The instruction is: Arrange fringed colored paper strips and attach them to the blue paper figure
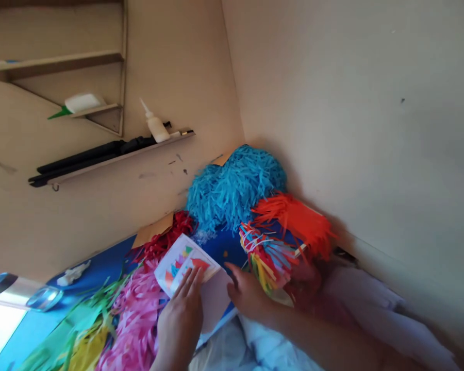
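Note:
My left hand (181, 319) lies flat with its fingers stretched out on a white sheet of paper (212, 304). Its fingertips touch a white card with a coloured printed picture (183, 263). My right hand (247, 296) rests on the same white sheet, fingers loosely apart, right beside a bundle of multicoloured fringed paper strips (268, 252). Both sit on a blue surface (96, 273) covered with fringed paper.
Piles of fringed paper surround the hands: blue (234, 188) and orange (297, 219) at the back, red (166, 239), pink (137, 314), green and yellow (81, 345) to the left. A wall shelf holds a glue bottle (154, 123) and a long black object (93, 157). White cloth (263, 345) lies below.

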`<move>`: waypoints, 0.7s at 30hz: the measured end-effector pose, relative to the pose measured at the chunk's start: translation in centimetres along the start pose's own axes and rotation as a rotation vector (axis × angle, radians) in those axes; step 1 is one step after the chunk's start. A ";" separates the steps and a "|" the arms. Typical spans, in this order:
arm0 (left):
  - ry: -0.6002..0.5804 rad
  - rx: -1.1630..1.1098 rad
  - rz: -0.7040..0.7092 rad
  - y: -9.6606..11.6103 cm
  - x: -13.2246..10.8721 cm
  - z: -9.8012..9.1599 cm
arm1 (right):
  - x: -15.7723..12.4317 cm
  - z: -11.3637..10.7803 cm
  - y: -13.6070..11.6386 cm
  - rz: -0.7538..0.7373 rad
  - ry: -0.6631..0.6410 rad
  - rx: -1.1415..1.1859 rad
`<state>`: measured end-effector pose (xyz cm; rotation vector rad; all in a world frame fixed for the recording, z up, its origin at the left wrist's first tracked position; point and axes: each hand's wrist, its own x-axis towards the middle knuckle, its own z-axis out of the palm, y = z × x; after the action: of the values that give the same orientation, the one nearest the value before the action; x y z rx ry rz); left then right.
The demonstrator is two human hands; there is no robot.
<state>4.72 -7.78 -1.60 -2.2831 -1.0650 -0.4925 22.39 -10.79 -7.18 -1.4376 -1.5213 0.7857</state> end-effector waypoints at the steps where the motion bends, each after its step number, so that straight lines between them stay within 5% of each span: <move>1: 0.008 -0.034 0.006 0.0 0.3 0.1 | 0.0 -0.2 0.1 -0.007 -0.006 -0.025; 5: 0.080 -0.084 0.039 0.8 0.8 0.9 | 0.0 -2.6 -0.2 -0.090 -0.013 -0.137; 10: 0.132 -0.126 -0.028 2.6 0.8 1.9 | 2.5 -6.7 1.9 -0.031 0.339 -0.589; 16: 0.147 -0.143 -0.058 3.2 1.1 3.0 | 5.1 -6.1 6.9 0.132 0.120 -0.827; 21: 0.117 -0.137 -0.118 2.8 1.1 3.6 | 5.3 -7.8 6.7 0.054 0.059 -0.753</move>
<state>7.92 -6.36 -4.72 -2.2853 -1.1424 -0.7589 32.58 -5.65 -8.97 -2.0185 -1.8321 0.1778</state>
